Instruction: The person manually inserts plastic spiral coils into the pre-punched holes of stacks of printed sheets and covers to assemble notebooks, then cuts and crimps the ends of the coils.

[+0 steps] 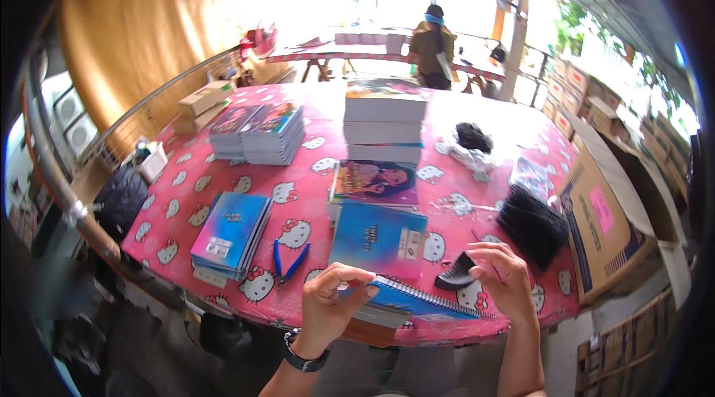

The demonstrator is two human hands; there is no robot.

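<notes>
My left hand [333, 302] pinches the left end of a blue spiral notebook [417, 300] between thumb and fingers. The notebook is tilted, its dark coil running along the upper edge, near the table's front edge. My right hand [506, 281] is raised by the coil's right end, its fingers curved and apart with nothing visible in them. Beside those fingers lies a black blocky object [456, 275] whose kind I cannot make out. Just beyond the held notebook is a stack of blue-and-pink covers [376, 237]. Blue-handled pliers [289, 261] lie to the left of my left hand.
Spiral notebooks [231, 229] are stacked at left, more [261, 129] behind. A tall book stack [383, 118] stands at centre. Black coils [532, 222] lie at right beside a cardboard box [607, 211]. Pink patterned cloth [175, 188] covers the table. A person [432, 47] is farther back.
</notes>
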